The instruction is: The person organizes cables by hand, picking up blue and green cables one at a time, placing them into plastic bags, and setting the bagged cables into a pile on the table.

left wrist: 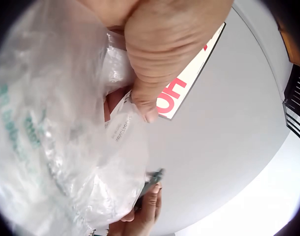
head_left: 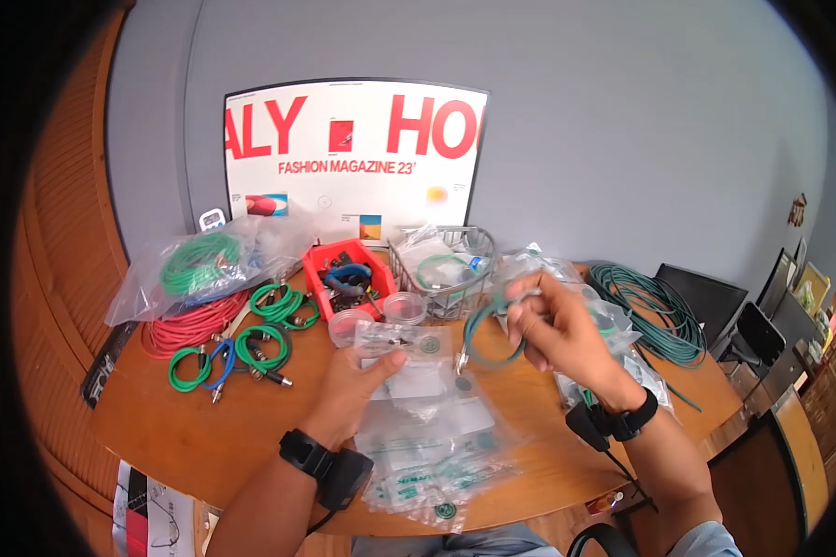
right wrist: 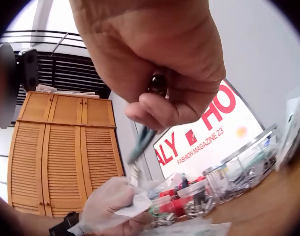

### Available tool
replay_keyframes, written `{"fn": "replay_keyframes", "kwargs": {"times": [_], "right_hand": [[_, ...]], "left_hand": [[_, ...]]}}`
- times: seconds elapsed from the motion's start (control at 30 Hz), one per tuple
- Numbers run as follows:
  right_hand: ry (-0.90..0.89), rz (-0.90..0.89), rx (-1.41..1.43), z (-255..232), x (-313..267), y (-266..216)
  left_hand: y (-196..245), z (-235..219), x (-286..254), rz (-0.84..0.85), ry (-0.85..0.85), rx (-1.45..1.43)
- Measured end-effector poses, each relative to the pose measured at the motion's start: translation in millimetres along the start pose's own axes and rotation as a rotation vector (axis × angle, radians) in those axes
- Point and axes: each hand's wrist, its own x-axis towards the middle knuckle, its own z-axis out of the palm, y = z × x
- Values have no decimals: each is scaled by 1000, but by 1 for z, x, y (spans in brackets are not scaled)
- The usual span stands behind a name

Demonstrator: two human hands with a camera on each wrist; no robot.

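Note:
My left hand [head_left: 344,395] holds a clear plastic zip bag [head_left: 430,373] near its top, thumb pressed on the front. In the left wrist view the bag [left wrist: 123,162] shows small print and fills much of the frame. My right hand [head_left: 567,334] grips a coiled dark green cable [head_left: 470,328] just right of the bag. A metal connector [head_left: 462,360] hangs from the coil beside the bag's edge. In the right wrist view, the cable [right wrist: 141,146] drops below curled fingers, its silver end [right wrist: 135,176] close over the left hand [right wrist: 108,199].
More clear bags [head_left: 427,473] lie at the table's front. Coiled green cables [head_left: 262,345], a red cable coil [head_left: 190,327] and a bagged coil [head_left: 202,265] sit left. Behind are a red bin [head_left: 318,263] and wire basket [head_left: 464,302]; a large green coil [head_left: 655,316] lies right.

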Motion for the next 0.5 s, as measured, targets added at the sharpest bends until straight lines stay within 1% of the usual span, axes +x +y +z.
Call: {"fn": "replay_keyframes", "kwargs": {"times": [0.03, 0.07, 0.13, 0.2, 0.27, 0.3, 0.33, 0.37, 0.4, 0.5], "right_hand": [[-62, 61, -125, -6, -6, 8], [-48, 61, -123, -7, -10, 15], [-159, -68, -273, -4, -12, 25], [-165, -49, -248, 3, -10, 20], [-262, -37, -303, 8, -5, 16], [-274, -22, -203, 13, -5, 13], [-273, -16, -203, 16, -4, 12], [-276, 35, -129, 19, -2, 10], [-281, 85, -57, 22, 0, 9], [-285, 105, -90, 34, 9, 20]], "left_hand": [[-1, 3, -1, 15, 7, 8], [-1, 4, -1, 14, -6, 14], [0, 5, -2, 9, -12, 25], [1, 6, -3, -4, -15, 27], [-4, 2, -2, 19, 3, 25], [-3, 2, -2, 16, 0, 26], [-3, 4, -2, 55, -4, 16], [-4, 7, -2, 94, -7, 2], [-3, 8, -3, 90, -6, -5], [-1, 10, -3, 124, -13, 11]]}}
